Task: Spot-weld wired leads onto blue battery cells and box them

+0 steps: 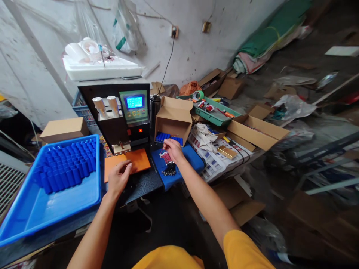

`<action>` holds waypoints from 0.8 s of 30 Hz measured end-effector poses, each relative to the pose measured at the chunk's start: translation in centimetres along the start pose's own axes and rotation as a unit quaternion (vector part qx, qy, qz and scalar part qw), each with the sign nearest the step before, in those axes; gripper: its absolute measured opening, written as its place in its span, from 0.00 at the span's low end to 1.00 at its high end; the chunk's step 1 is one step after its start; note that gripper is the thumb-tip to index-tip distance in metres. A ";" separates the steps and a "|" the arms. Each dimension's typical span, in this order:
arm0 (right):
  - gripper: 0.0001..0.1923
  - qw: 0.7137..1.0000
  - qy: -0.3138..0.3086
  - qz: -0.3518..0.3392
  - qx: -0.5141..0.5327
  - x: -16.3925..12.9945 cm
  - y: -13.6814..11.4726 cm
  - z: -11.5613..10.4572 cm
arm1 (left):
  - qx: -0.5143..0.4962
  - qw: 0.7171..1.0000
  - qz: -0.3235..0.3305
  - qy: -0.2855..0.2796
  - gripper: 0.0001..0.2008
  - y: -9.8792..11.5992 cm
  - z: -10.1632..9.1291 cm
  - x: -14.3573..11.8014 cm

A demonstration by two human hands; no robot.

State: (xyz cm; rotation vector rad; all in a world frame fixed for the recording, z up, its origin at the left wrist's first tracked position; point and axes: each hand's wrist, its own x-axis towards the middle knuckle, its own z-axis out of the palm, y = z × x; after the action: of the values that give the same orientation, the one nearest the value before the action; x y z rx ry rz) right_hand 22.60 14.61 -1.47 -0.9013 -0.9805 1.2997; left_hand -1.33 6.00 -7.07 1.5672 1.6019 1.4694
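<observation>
Soft, even daylight filled the scene, brightest on the white wall (196, 41) and seemingly coming from the upper left, though its source lay out of frame. Shadows were weak, pooling darkly below the surface (146, 183). The wide lens bent straight lines near the edges. The right side was smeared with motion blur; the centre stayed reasonably sharp.

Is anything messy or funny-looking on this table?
Yes. A crumpled cloth lies dumped on a sheet of printed cards that hangs over the table's right edge. Boxes sit open at angles. By the hands, the orange board and wire bundle look tidy.
</observation>
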 end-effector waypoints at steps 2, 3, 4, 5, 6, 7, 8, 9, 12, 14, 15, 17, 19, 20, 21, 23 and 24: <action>0.16 0.999 -0.037 0.009 0.020 -1.0 0.1 1.2 | -0.064 0.998 -0.013 -0.014 0.19 1.2 0.5 -0.5; 0.16 0.998 -0.054 0.015 0.031 -1.4 0.3 1.9 | -0.089 0.995 -0.020 -0.025 0.19 1.9 0.8 -0.8; 0.16 0.996 -0.071 0.020 0.041 -1.8 0.5 2.5 | -0.111 0.993 -0.029 -0.040 0.19 2.6 1.1 -1.0; 0.17 0.995 -0.087 0.025 0.049 -2.2 0.7 3.1 | -0.132 0.989 -0.040 -0.056 0.19 3.2 1.4 -1.2; 0.17 0.993 -0.102 0.029 0.054 -2.5 1.0 3.7 | -0.154 0.984 -0.051 -0.071 0.20 3.7 1.7 -1.3; 0.17 0.991 -0.115 0.032 0.059 -2.8 1.2 4.3 | -0.175 0.979 -0.061 -0.082 0.20 4.0 1.9 -1.4; 0.17 0.990 -0.124 0.034 0.062 -3.1 1.4 4.7 | -0.193 0.975 -0.069 -0.089 0.20 4.2 2.0 -1.4; 0.17 0.989 -0.131 0.035 0.065 -3.4 1.6 5.2 | -0.205 0.972 -0.073 -0.092 0.19 4.3 2.0 -1.3; 0.18 0.986 -0.143 0.041 0.074 -3.9 1.9 6.1 | -0.214 0.970 -0.076 -0.090 0.18 3.9 1.8 -1.3; 0.18 0.986 -0.144 0.048 0.075 -4.2 2.0 6.5 | -0.214 0.970 -0.078 -0.082 0.18 3.4 1.4 -1.4; 0.19 0.986 -0.144 0.052 0.071 -4.4 2.1 6.6 | -0.212 0.971 -0.077 -0.077 0.18 3.2 1.2 -1.5; 0.20 0.986 -0.148 0.062 0.045 -4.7 2.4 6.9 | -0.191 0.977 -0.066 -0.067 0.17 2.8 0.7 -1.5; 0.20 0.984 -0.167 0.060 -0.008 -5.0 2.8 7.2 | -0.152 0.986 -0.041 -0.063 0.15 2.7 0.1 -1.4; 0.19 0.981 -0.182 0.051 -0.038 -5.2 3.0 7.3 | -0.128 0.989 -0.027 -0.066 0.14 2.7 -0.3 -1.3; 0.19 0.977 -0.197 0.041 -0.064 -5.3 3.2 7.5 | -0.106 0.992 -0.015 -0.071 0.13 2.7 -0.6 -1.2; 0.17 0.970 -0.219 0.024 -0.098 -5.6 3.5 7.8 | -0.073 0.994 0.000 -0.087 0.13 2.8 -1.2 -1.0; 0.17 0.968 -0.224 0.018 -0.107 -5.6 3.6 7.9 | -0.066 0.993 0.003 -0.094 0.12 2.8 -1.5 -0.9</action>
State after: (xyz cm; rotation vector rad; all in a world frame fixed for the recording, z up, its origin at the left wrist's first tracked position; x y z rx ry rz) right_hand 13.84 9.19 -2.53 -0.8032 -1.4854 1.4837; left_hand -1.19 4.01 -4.42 1.5859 1.3669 1.3570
